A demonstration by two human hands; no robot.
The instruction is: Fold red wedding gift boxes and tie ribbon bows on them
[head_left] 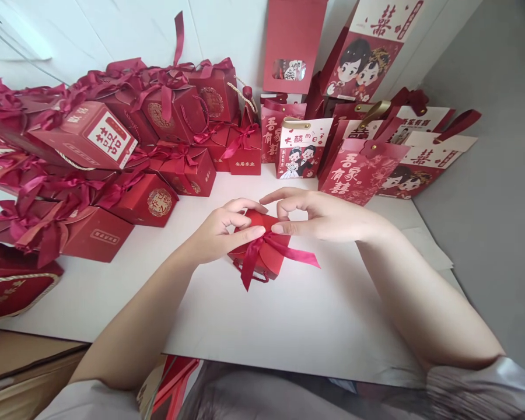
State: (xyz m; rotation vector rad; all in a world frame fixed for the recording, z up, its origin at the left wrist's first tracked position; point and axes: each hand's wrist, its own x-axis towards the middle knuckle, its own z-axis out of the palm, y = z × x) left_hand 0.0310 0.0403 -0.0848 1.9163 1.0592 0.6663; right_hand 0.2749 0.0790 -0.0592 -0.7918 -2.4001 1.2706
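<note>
A small red gift box with a twisted red cord handle sits on the white table in front of me. A dark pink satin ribbon is tied over its top, its two tails hanging to the front and to the right. My left hand is at the left of the knot, thumb and bent fingers closed on the ribbon. From the right, my right hand pinches the ribbon beside the knot, its index finger reaching over the box top. My fingers partly hide the bow's loops.
Many red gift boxes with ribbon bows are stacked at the left and back. Decorated paper gift bags stand at the back right, near a grey wall. The white table's front edge is close to my body.
</note>
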